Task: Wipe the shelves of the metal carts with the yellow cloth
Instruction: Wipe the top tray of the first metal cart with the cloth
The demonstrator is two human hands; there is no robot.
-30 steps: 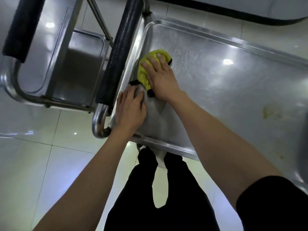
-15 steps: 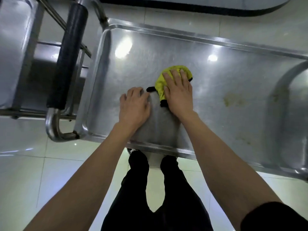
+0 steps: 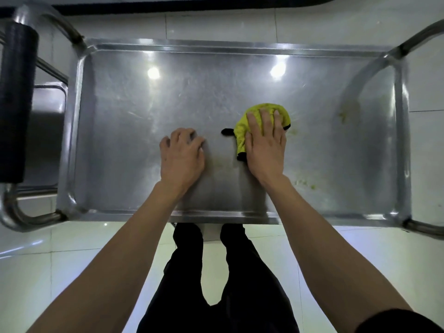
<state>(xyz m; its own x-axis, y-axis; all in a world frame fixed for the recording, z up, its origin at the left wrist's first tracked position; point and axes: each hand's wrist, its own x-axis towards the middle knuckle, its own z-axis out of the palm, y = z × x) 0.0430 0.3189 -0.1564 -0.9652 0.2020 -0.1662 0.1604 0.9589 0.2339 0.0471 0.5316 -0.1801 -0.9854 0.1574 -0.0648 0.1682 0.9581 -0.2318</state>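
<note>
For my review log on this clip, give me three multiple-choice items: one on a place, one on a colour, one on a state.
1. Where does the crumpled yellow cloth lie?
A. on the steel cart shelf
B. on the floor
C. on the handle

2. What colour is the cloth's edging?
A. red
B. black
C. white

3. How is the right hand placed?
A. raised clear
B. gripping the rim
C. pressed flat on the cloth

Key: 1 A, it sits on the shelf, right of centre; 2 B, dark trim shows at its corners; 3 C, straight fingers cover it, while the left hand rests on bare metal.
</note>
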